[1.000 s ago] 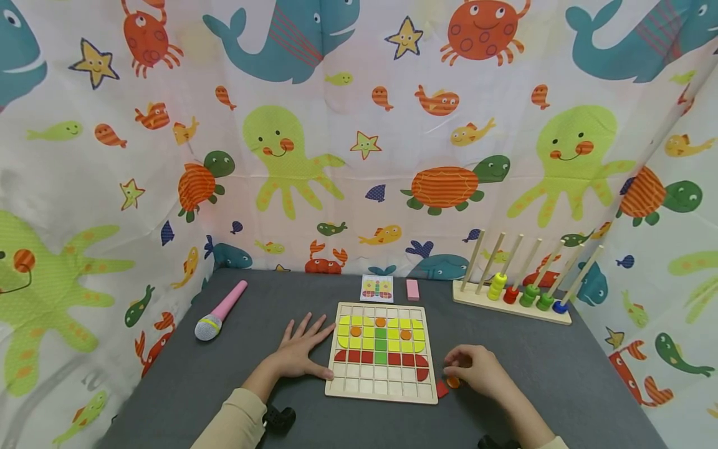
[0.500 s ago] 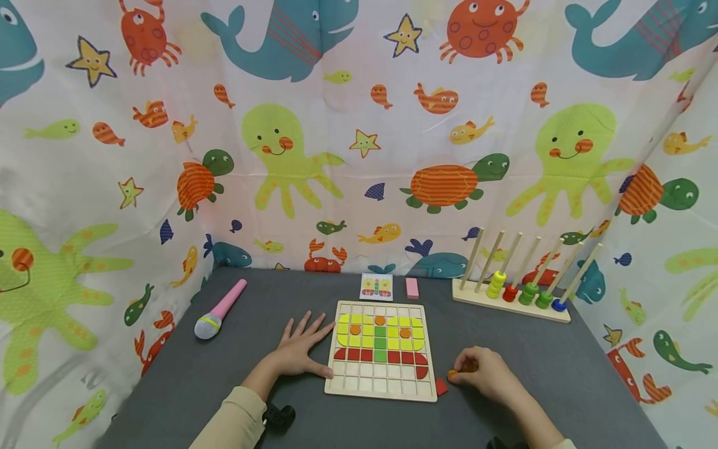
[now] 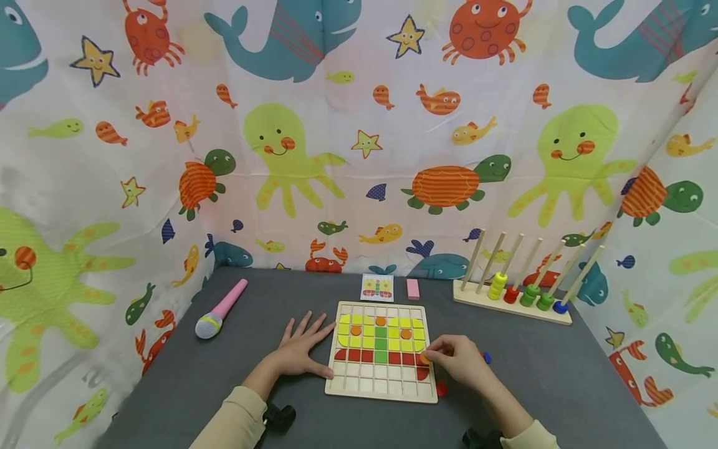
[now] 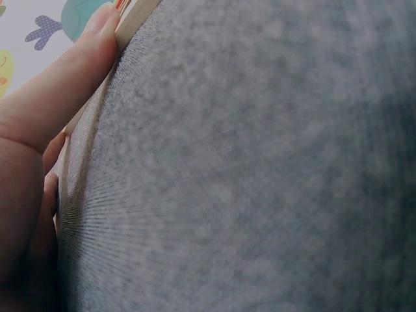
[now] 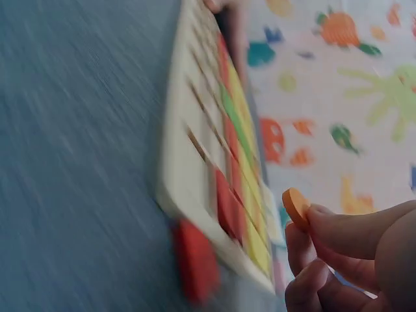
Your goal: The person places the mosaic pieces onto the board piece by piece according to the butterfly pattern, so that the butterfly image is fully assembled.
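Observation:
A wooden grid board (image 3: 381, 388) lies on the grey table, with yellow, green, red and orange tiles in its squares. My left hand (image 3: 300, 352) is spread flat at the board's left side, fingertip and thumb touching its edge; in the left wrist view the thumb (image 4: 71, 78) meets the wooden rim. Between thumb and fingertips my right hand (image 3: 462, 362) pinches a round orange disc (image 5: 296, 207), over the board's right edge near the red tiles. A loose red tile (image 5: 196, 261) lies by the board's near right corner.
A blue piece (image 3: 486, 357) shows behind the right wrist. Past the board lie a pattern card (image 3: 378, 287) and a pink block (image 3: 412, 289). A toy microphone (image 3: 219, 312) is at left, a peg rack with rings (image 3: 513, 302) at back right. A printed curtain (image 3: 359, 137) encloses the table.
My right hand has picked the orange disc up from the table and carried it left and away from me to the board's right edge. The left hand stays put. A blue piece is now uncovered.

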A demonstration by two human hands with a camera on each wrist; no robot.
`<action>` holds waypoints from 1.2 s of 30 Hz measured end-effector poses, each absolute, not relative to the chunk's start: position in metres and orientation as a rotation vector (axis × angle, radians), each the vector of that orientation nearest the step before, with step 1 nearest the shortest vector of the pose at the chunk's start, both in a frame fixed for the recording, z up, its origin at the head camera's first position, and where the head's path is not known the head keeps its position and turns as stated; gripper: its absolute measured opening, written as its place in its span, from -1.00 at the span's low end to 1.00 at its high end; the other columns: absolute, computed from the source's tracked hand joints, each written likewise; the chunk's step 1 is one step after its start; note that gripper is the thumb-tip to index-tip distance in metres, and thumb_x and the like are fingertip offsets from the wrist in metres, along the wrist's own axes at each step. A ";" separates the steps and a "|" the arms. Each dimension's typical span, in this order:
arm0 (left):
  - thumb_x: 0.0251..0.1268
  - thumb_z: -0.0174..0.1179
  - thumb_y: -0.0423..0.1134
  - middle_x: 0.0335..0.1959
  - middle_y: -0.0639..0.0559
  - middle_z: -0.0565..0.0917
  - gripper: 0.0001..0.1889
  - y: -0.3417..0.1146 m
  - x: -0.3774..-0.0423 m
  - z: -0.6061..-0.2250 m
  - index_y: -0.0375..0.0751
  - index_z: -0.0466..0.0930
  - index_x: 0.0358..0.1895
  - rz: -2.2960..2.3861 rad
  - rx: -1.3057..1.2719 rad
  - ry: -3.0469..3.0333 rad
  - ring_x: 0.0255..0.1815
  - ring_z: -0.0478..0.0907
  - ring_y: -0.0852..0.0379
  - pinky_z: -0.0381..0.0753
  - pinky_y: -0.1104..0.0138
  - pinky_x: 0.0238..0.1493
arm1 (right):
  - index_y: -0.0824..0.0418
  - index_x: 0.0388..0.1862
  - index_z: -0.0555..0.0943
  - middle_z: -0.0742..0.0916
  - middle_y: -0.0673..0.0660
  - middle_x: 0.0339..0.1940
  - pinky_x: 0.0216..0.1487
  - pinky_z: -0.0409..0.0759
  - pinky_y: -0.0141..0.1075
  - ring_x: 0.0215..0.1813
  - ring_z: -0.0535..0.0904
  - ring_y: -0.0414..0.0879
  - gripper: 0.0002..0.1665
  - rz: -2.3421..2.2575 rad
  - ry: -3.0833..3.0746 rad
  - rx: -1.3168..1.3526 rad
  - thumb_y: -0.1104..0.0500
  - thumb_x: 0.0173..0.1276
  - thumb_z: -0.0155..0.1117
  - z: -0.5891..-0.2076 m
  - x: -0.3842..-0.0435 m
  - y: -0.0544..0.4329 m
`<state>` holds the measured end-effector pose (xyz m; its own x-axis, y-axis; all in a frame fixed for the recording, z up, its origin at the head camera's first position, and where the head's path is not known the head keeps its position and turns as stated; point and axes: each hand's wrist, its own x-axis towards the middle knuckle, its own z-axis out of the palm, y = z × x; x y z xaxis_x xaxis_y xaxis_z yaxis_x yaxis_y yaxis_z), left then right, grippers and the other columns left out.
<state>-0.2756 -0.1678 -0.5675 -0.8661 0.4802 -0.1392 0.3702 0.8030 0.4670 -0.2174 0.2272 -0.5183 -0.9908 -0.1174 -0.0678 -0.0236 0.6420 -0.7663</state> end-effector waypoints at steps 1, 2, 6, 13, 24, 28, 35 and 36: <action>-0.18 0.34 0.57 0.69 0.09 -0.09 0.23 -0.168 -0.275 -0.567 0.30 0.00 0.64 0.635 0.658 2.738 0.69 -0.41 -0.19 -0.53 -0.32 0.49 | 0.11 -0.32 0.78 0.74 0.01 -0.47 -0.45 0.44 -0.36 -0.42 0.50 -0.13 -0.90 -1.275 2.731 -0.127 0.10 0.35 0.44 -0.520 -0.216 0.221; -0.18 0.34 0.57 0.69 0.09 -0.09 0.23 -0.168 -0.275 -0.567 0.30 0.00 0.64 0.636 0.658 2.737 0.69 -0.41 -0.19 -0.53 -0.32 0.49 | 0.10 -0.33 0.77 0.74 0.01 -0.48 -0.45 0.45 -0.36 -0.43 0.52 -0.13 -0.89 -1.275 2.717 -0.139 0.10 0.34 0.45 -0.522 -0.214 0.215; -0.18 0.34 0.58 0.69 0.08 -0.09 0.23 -0.168 -0.274 -0.567 0.30 0.00 0.64 0.642 0.654 2.739 0.69 -0.41 -0.20 -0.53 -0.32 0.49 | 0.07 -0.40 0.77 0.73 -0.03 -0.52 -0.40 0.49 -0.34 -0.41 0.54 -0.13 -0.89 -1.232 2.706 -0.156 0.09 0.28 0.50 -0.527 -0.210 0.197; -0.19 0.33 0.58 0.69 0.09 -0.09 0.23 -0.166 -0.275 -0.568 0.30 0.00 0.64 0.640 0.657 2.738 0.69 -0.42 -0.19 -0.54 -0.32 0.49 | 0.02 -0.49 0.75 0.65 -0.09 -0.60 -0.47 0.43 -0.37 -0.44 0.48 -0.15 -0.86 -1.119 2.807 -0.116 0.07 0.20 0.56 -0.534 -0.207 0.190; -0.20 0.33 0.59 0.69 0.10 -0.08 0.23 -0.165 -0.276 -0.568 0.32 0.00 0.63 0.634 0.655 2.744 0.69 -0.42 -0.18 -0.56 -0.31 0.49 | 0.00 -0.47 0.65 0.60 -0.07 -0.59 -0.47 0.35 -0.33 -0.46 0.44 -0.15 -0.74 -0.973 2.895 -0.028 -0.07 0.20 0.54 -0.531 -0.206 0.201; -0.19 0.33 0.58 0.69 0.10 -0.09 0.23 -0.165 -0.275 -0.568 0.32 -0.01 0.63 0.627 0.651 2.738 0.69 -0.43 -0.18 -0.55 -0.31 0.49 | 0.00 -0.27 0.72 0.67 -0.11 -0.44 -0.37 0.45 -0.32 -0.40 0.46 -0.17 -0.92 -0.936 2.848 -0.156 0.07 0.32 0.46 -0.527 -0.200 0.220; -0.18 0.33 0.58 0.69 0.10 -0.09 0.23 -0.168 -0.274 -0.568 0.31 0.00 0.63 0.630 0.651 2.739 0.69 -0.42 -0.19 -0.54 -0.32 0.49 | 0.09 -0.20 0.70 0.64 -0.04 -0.42 -0.42 0.42 -0.35 -0.39 0.47 -0.15 -0.66 -0.928 2.718 -0.294 0.02 0.11 0.62 -0.523 -0.188 0.247; -0.18 0.33 0.58 0.69 0.10 -0.09 0.23 -0.169 -0.274 -0.568 0.31 0.00 0.63 0.632 0.651 2.741 0.69 -0.41 -0.18 -0.55 -0.32 0.49 | 0.10 -0.19 0.70 0.64 -0.03 -0.40 -0.40 0.44 -0.35 -0.37 0.48 -0.14 -0.65 -0.926 2.699 -0.327 0.03 0.10 0.63 -0.524 -0.188 0.249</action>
